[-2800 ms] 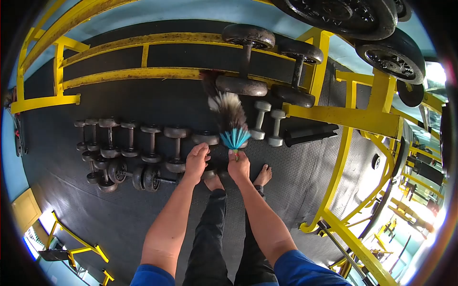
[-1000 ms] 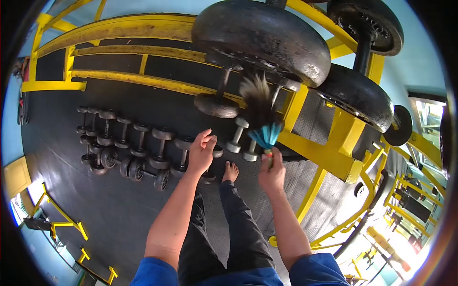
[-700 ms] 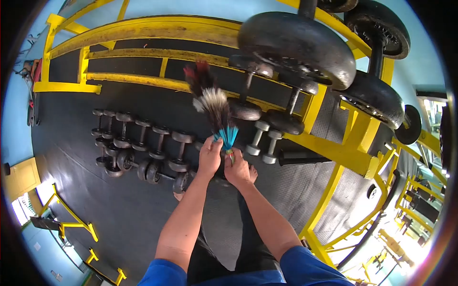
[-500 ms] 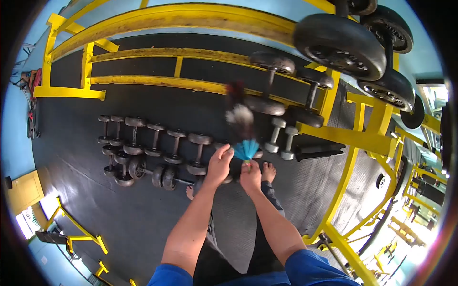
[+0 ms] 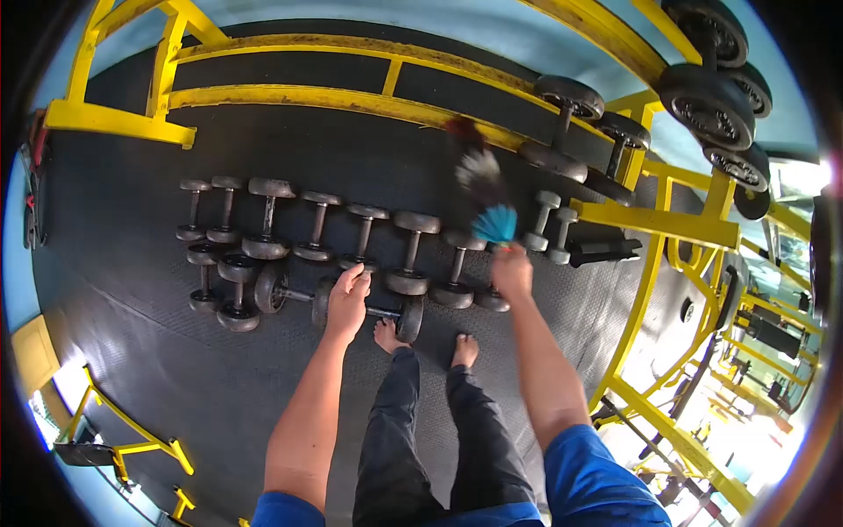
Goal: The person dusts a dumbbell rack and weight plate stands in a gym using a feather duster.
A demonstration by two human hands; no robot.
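Right hand grips the duster, raised over the dumbbells on the floor. Left hand hangs open, empty. Risk: bare feet beside the weights; a nudged dumbbell may roll onto toes.

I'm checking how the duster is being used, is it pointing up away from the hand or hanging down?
Pointing up and away. The feather duster rises from the right hand, its blue collar just above the fist and its blurred feather tip toward the yellow rack.

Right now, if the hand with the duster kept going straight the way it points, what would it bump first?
Probably the small dumbbells by the yellow rack. The right hand holds the duster up toward them, though depth is hard to judge.
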